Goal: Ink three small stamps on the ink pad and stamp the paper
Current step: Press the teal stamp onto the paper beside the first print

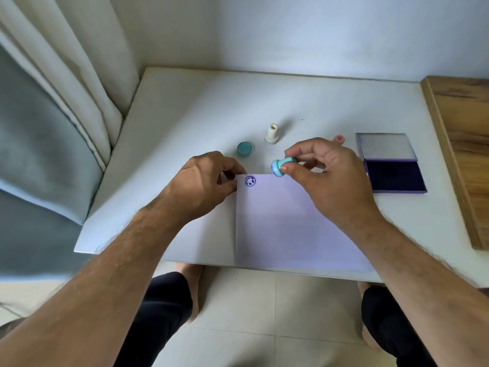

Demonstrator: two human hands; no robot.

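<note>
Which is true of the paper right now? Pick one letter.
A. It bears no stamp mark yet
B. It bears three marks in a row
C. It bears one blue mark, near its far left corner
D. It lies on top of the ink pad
C: the paper shows a single round blue mark by its far left corner, next to the left hand, while the right hand holds the teal stamp above the sheet.

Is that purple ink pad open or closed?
Open. The ink pad has its lid swung back, baring the dark inked surface.
</note>
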